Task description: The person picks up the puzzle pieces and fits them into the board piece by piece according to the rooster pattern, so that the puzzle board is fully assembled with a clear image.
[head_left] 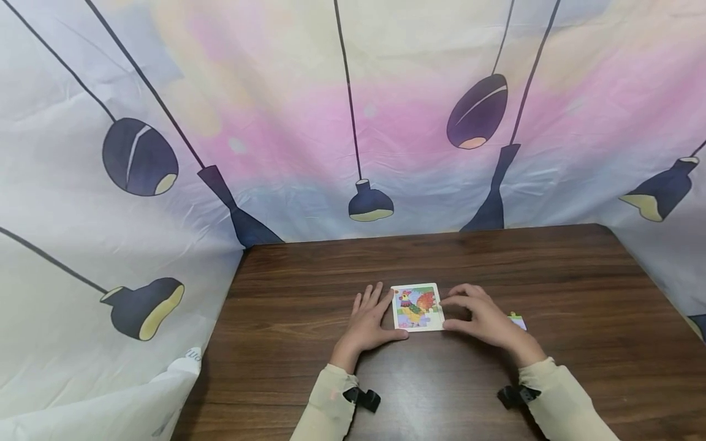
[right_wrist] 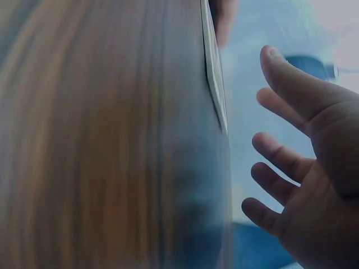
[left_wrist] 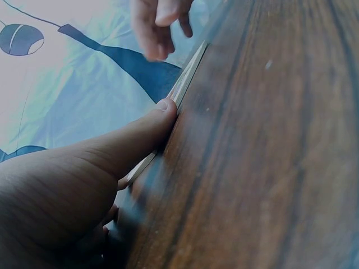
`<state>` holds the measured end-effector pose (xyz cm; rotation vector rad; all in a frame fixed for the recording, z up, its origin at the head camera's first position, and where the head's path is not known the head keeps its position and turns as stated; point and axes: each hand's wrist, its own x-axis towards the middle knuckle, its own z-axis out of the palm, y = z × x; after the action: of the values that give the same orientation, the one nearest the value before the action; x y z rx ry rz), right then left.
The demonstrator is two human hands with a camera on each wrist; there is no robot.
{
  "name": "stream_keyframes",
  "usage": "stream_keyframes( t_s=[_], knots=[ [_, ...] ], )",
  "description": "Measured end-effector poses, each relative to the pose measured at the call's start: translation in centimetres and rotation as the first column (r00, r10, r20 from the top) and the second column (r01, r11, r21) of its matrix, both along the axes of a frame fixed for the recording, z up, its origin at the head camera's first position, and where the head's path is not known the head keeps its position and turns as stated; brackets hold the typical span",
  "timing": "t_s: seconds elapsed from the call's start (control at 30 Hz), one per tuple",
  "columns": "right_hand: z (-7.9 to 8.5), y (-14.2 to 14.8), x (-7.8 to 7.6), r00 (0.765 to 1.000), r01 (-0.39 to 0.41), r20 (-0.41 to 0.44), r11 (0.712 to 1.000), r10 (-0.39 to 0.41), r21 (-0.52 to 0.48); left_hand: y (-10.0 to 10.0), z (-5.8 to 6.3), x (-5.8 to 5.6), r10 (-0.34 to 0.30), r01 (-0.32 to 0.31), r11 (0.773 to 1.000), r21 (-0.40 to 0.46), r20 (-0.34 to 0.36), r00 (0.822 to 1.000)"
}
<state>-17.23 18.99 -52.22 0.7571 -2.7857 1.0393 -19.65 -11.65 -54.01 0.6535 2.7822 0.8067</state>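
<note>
A small square jigsaw puzzle (head_left: 415, 308) of a colourful rooster lies flat in its white frame on the table. Its lower right corner shows bare white. My left hand (head_left: 366, 323) rests at the frame's left side, fingers spread and fairly straight. In the left wrist view the left thumb (left_wrist: 162, 107) touches the thin edge of the puzzle board (left_wrist: 193, 70). My right hand (head_left: 482, 317) hovers by the frame's right edge, fingers loosely bent and apart, with nothing between them. The right wrist view shows that hand (right_wrist: 314, 140) raised beside the board (right_wrist: 214, 75).
Just beyond my right wrist lies a green and pale puzzle piece (head_left: 516, 320), partly hidden by the hand. The brown wooden table (head_left: 298, 288) meets a hanging cloth (head_left: 309, 122) printed with lamps at its back and sides. Each sleeve carries a black wrist camera (head_left: 362, 399).
</note>
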Motion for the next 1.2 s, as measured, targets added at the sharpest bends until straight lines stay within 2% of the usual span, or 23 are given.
stream_keyframes(
  t_s=[0.37, 0.6, 0.9, 1.2],
  knots=[
    [0.1, 6.3, 1.0, 0.996, 0.094, 0.0, 0.989, -0.095, -0.112, -0.1, 0.1, 0.2, 0.004, -0.004, 1.0, 0.017, 0.006, 1.0],
    [0.1, 9.7, 2.3, 0.986, 0.162, 0.066, 0.978, -0.154, -0.129, 0.0, -0.1, 0.1, 0.002, -0.002, 1.0, 0.016, 0.009, 1.0],
    [-0.3, 12.9, 3.3, 0.976, 0.194, 0.115, 0.979, -0.186, -0.06, 0.1, -0.2, -0.1, -0.005, 0.005, 1.0, 0.006, 0.007, 1.0],
    [-1.0, 14.3, 3.4, 0.963, 0.231, 0.131, 0.971, -0.237, 0.053, 0.0, -0.2, -0.1, -0.002, 0.002, 1.0, 0.012, 0.01, 1.0]
  ],
)
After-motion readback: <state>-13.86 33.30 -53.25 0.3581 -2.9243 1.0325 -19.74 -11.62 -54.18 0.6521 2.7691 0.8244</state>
